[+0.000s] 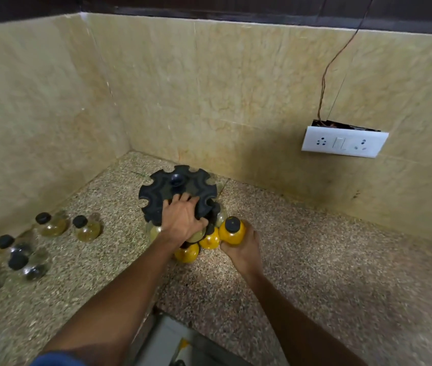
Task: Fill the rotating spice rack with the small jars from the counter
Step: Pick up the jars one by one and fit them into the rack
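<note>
Left hand [183, 217] grips the spice rack [176, 192], hiding lower jars; right hand [241, 249] clasps a yellow jar [232, 232]; six blurred jars [51, 225] line the counter's [315, 260] left edge.

My left grip [183, 217] covers the near rim of the spice rack [175, 191] at about 6 o'clock, so I cannot tell which notches there are filled. Beneath its top disc the lower tier is mostly hidden; only parts of two yellow jars [187, 253] and a pale one show past my wrist. My right grip [241, 247] wraps the underside of the yellow jar with the black cap [232, 231], hiding its base and any contact with the tabletop [315, 260]. At 9 o'clock the dark-filled jars [16, 256] are smeared by blur, their contents unreadable, and the outermost one is cut by the left edge. At 6 o'clock the bottom edge cuts both my forearms.
</note>
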